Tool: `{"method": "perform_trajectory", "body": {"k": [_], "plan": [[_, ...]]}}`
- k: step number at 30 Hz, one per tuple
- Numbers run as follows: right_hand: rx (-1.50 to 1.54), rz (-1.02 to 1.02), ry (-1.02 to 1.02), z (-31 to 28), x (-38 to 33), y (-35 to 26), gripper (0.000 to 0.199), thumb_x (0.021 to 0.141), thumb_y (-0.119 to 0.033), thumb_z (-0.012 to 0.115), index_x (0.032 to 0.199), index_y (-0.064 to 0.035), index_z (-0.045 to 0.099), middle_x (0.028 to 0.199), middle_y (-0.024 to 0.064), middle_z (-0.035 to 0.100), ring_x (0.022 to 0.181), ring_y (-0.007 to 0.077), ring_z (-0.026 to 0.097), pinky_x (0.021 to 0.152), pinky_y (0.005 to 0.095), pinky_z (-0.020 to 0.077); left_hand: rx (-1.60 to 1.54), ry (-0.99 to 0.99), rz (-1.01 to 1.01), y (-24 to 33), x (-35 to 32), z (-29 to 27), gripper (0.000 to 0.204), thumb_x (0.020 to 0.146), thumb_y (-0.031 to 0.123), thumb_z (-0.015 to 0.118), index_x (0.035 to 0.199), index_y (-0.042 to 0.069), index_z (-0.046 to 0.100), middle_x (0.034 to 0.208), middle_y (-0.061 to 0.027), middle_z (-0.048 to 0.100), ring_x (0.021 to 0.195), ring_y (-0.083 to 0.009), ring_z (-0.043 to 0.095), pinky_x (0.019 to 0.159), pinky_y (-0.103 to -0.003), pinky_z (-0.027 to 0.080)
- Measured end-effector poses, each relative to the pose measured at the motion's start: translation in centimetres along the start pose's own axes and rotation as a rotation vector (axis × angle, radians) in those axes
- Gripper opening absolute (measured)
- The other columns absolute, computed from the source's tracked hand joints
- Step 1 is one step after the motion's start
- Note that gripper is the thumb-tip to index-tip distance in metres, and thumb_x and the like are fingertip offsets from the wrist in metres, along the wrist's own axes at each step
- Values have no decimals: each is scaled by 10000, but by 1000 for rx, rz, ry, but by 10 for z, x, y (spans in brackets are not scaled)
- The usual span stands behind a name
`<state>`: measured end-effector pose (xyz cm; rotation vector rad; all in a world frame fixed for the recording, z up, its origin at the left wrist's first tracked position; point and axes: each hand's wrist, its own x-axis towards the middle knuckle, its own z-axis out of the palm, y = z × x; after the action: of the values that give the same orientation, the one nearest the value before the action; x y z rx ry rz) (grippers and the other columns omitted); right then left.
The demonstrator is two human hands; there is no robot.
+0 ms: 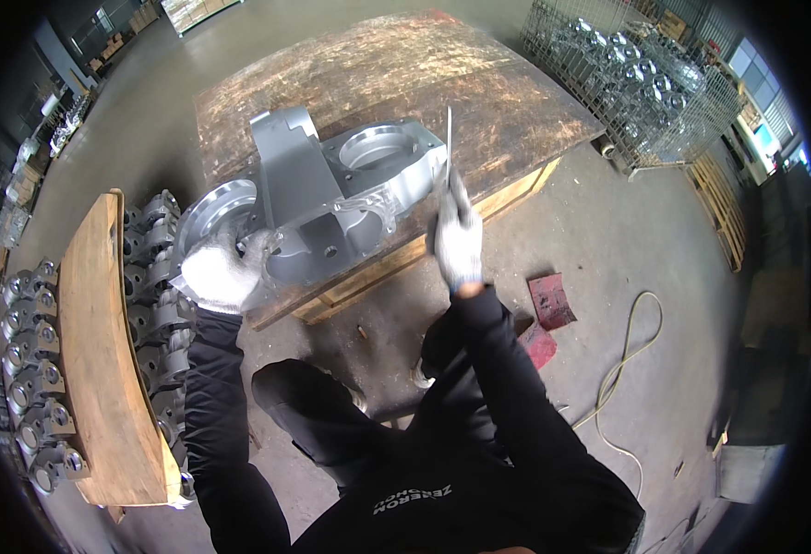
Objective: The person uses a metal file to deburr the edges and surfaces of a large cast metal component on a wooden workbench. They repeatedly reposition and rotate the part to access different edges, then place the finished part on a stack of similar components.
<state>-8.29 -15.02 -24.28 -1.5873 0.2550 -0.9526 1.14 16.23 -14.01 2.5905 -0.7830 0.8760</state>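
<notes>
A large grey machined metal casting (299, 189) with two round bores lies on the worn wooden table. My left hand (223, 270), in a white glove, grips the near left part of it, thumb and fingers bent around an edge. At the casting's right end, my gloved right hand (459, 238) is closed on a flat file (450, 138), a thin metal strip seen edge-on and pointing away from me. The file stands beside the right bore; whether it touches the metal I cannot tell. The palm hides its handle.
Rows of smaller castings (36, 406) stand at the left around a curved wooden board (101, 360). A wire cage (636, 92) full of metal parts is at the far right, near a wooden pallet (719, 208). Red pieces (551, 300) and a hose (613, 374) lie on the floor.
</notes>
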Motion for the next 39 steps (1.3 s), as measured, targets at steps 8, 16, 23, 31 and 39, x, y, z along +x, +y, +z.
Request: {"method": "perform_trajectory", "body": {"k": [8,16,23,31,39], "plan": [[41,222,2,-4,-12,15,518,1140,-245,482,1631,-87,428,642,-43,457,505,64,454,448,255,396,34,-23,-33,2,-1,0,456,903,439,807,1144,55,763,780,-161,750,642,-341,728,656,-438,587],[126,338,-238,-86,6,-14,481,1140,-234,548,1595,-86,497,646,-85,476,533,15,441,492,215,404,25,26,13,2,2,0,461,889,445,809,1175,86,772,844,-154,770,728,-354,751,731,-446,601],[-269,305,-744,-146,107,-40,401,1114,-156,577,1494,-34,606,871,-45,545,760,41,457,707,219,456,62,51,37,-5,-2,6,441,860,445,828,1048,50,776,665,-137,682,555,-338,677,582,-437,550],[-491,250,-830,-63,183,-16,448,1095,-246,592,1518,-98,599,1157,189,784,1021,145,670,943,295,529,72,105,81,-4,2,8,363,848,410,830,877,63,726,570,-125,598,502,-341,621,546,-444,520],[-492,498,-845,-124,155,-66,438,1088,-158,600,1520,-86,593,1051,157,770,968,184,728,963,319,522,77,85,70,-10,-4,13,391,813,442,858,822,91,685,584,-91,586,520,-317,616,549,-442,506]]}}
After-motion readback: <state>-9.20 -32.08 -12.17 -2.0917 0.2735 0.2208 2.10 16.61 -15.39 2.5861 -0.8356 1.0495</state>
